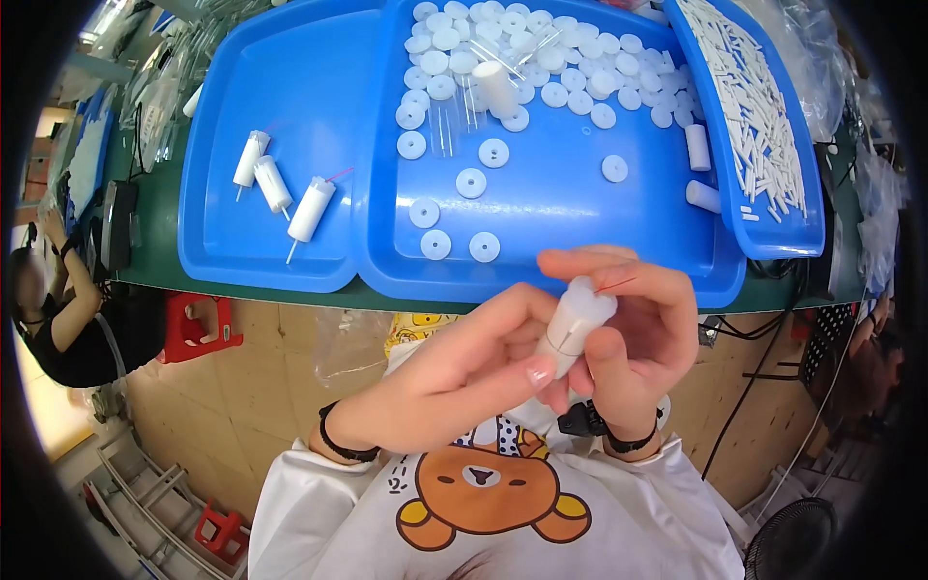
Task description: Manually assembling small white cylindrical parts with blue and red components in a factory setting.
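Note:
In front of my chest, both hands hold a white cylinder (577, 324) with a frilled translucent top, a thin red strand sticking out of it. My left hand (454, 377) pinches its lower part between thumb and fingers. Curled around its other side is my right hand (652, 314), thumb against the cylinder and index finger raised behind the top. Fingers hide the cylinder's lower end. Three similar white cylinders (312, 209) with thin pins lie in the left blue tray (290, 77).
The middle blue tray (551, 246) holds many translucent discs (471, 183), thin clear rods and white cylinders (495, 89). A smaller blue tray (788, 239) of short white sticks (744, 106) overlaps its right side. Another person (68, 290) sits at the left; a red stool (198, 327) stands nearby.

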Motion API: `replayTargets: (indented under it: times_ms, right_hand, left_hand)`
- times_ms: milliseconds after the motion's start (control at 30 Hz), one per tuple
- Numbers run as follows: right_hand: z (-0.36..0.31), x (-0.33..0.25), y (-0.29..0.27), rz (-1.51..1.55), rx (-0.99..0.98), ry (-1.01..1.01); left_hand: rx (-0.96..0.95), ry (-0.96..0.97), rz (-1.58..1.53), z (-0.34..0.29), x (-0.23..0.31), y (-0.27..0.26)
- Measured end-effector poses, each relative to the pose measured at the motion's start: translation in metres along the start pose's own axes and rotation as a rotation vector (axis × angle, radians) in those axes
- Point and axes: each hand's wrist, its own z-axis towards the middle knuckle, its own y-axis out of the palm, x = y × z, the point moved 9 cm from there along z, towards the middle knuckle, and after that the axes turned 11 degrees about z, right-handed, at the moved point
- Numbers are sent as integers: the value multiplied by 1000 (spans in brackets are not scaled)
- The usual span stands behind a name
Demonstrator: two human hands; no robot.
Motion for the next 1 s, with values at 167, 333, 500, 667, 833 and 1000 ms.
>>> replayTargets:
  times_ms: [167,333,500,667,833,1000]
  right_hand:
    - [4,3,6,-80,-123,-4]
    - [4,-1,7,-81,-80,41]
    - [4,-4,7,-124,-86,-25]
    - [3,-4,8,-162,-98,-22]
    - [2,-9,8,-333,-132,-45]
    - [-1,-17,12,-475,-170,-120]
  left_hand:
    - [-202,43,-548,2,-10,8]
    - [-156,-18,-293,3,-16,3]
    - [-142,-12,-242,0,-8,8]
    - [-231,14,-200,-3,-9,7]
    - [-194,-25,-64,-5,-21,3]
    - [-148,2,22,-5,-14,2]
